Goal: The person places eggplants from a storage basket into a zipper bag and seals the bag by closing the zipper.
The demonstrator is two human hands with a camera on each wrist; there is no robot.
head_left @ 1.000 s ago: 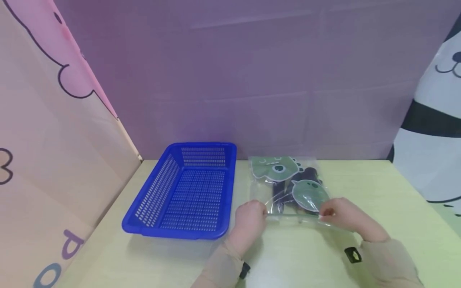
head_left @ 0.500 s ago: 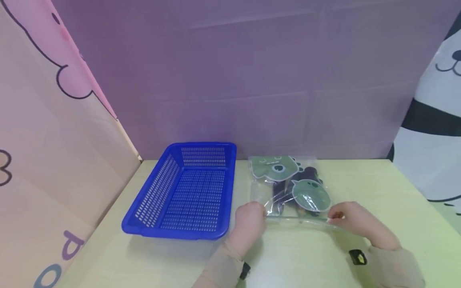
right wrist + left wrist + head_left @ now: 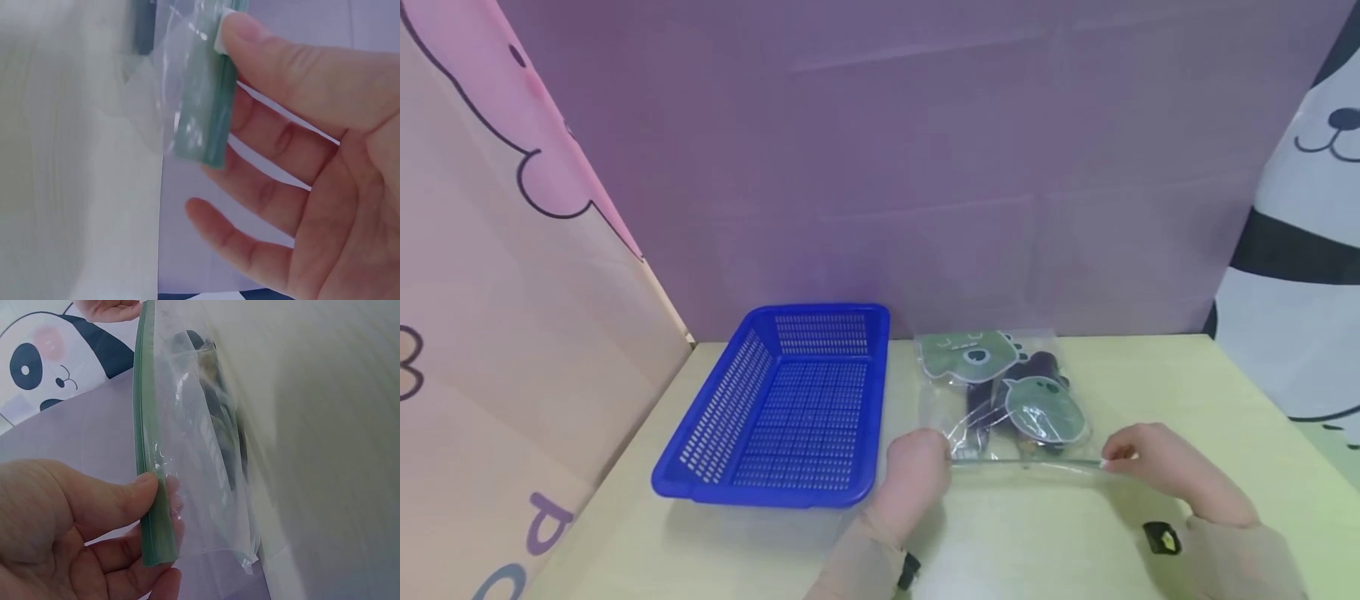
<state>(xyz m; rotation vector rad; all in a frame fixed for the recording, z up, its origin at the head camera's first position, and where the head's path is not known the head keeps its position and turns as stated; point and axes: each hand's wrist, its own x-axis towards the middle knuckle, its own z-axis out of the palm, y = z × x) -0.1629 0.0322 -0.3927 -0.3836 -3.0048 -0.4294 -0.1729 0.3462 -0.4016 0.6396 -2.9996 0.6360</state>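
A clear zip bag point(image 3: 955, 417) with green cartoon faces printed on it lies on the table, its green zip strip point(image 3: 145, 400) along the near edge. Dark items point(image 3: 1043, 367) show through the plastic; their kind is unclear. My left hand point(image 3: 916, 471) pinches the strip near its left end, thumb on one side and fingers behind. At the other end my right hand point(image 3: 1165, 462) pinches the small white slider point(image 3: 225, 31) between thumb and forefinger. In the right wrist view, the remaining fingers are spread behind the strip, whose end sticks out past the slider.
A blue perforated plastic basket point(image 3: 880, 400) stands on the pale table point(image 3: 1015, 542), left of the bag. Behind the table hangs a purple cloth point(image 3: 880, 167). Cartoon-printed cloths flank it on both sides.
My right hand has slid to the right along the zip strip with the slider, toward the strip's right end. My left hand keeps its pinch at the left end. The view has tilted slightly.
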